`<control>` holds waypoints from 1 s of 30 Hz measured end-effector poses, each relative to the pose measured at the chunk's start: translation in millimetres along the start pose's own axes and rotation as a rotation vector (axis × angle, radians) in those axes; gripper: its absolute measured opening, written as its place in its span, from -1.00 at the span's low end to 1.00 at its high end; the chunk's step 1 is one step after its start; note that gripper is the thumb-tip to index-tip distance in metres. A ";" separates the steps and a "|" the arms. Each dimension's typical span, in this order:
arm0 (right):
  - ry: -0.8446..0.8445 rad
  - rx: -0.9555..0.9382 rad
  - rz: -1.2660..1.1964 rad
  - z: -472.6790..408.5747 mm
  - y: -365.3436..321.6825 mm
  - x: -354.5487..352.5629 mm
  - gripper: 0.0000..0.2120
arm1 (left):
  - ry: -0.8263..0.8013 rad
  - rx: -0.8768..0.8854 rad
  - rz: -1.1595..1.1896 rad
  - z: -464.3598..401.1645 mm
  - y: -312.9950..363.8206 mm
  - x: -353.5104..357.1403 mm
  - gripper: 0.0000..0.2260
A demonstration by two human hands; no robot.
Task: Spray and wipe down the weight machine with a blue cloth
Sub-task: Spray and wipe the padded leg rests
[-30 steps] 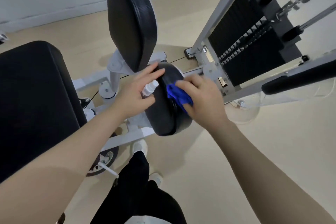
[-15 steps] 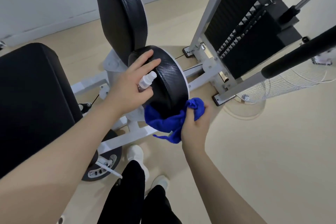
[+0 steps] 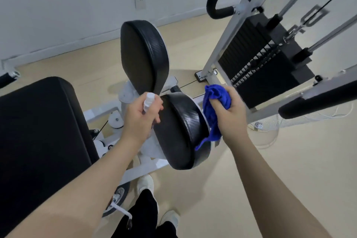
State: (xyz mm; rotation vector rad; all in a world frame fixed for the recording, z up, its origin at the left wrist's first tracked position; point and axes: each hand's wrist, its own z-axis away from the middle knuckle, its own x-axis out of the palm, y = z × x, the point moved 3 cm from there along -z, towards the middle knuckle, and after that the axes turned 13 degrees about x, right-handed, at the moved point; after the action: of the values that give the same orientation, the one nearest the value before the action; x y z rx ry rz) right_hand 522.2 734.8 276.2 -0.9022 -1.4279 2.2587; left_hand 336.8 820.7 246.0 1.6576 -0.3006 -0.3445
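The weight machine has two black oval pads on a white frame. The near pad (image 3: pixel 179 131) sits tilted between my hands; the far pad (image 3: pixel 144 56) stands upright behind it. My left hand (image 3: pixel 141 118) grips a small white spray bottle (image 3: pixel 148 100) at the near pad's left edge. My right hand (image 3: pixel 229 114) holds a bunched blue cloth (image 3: pixel 214 102) against the pad's right rim, with a corner of the cloth hanging down over the edge.
A large black bench pad (image 3: pixel 38 131) fills the left. The black weight stack (image 3: pixel 266 63) with white uprights and cables stands at the right, and a black foam-covered bar (image 3: pixel 318 102) juts in from the right. My feet (image 3: pixel 146 185) stand on the beige floor below.
My right hand has lifted the cloth from under the pad's lower edge up to its right rim. My left hand has shifted on the pad, now upright around the bottle. The view has tilted up.
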 end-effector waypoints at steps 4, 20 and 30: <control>-0.143 -0.132 0.266 -35.1 -55.4 48.0 -0.81 | -0.040 -0.317 0.008 -27.8 -24.8 -36.4 -0.55; -0.226 -0.240 0.652 -134.9 -134.4 165.9 -0.87 | -0.172 -0.227 -0.121 -169.8 -87.4 -96.6 -0.54; -0.223 -0.324 0.742 -135.1 -150.2 171.6 -0.86 | -0.129 -0.310 -0.320 -168.9 -118.6 -108.9 -0.53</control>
State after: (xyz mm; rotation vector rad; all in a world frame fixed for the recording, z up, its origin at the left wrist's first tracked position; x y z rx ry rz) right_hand 473.2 993.0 311.1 -1.5273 -1.8133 2.7505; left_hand 302.9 1031.0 150.7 1.3770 -0.0697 -0.7055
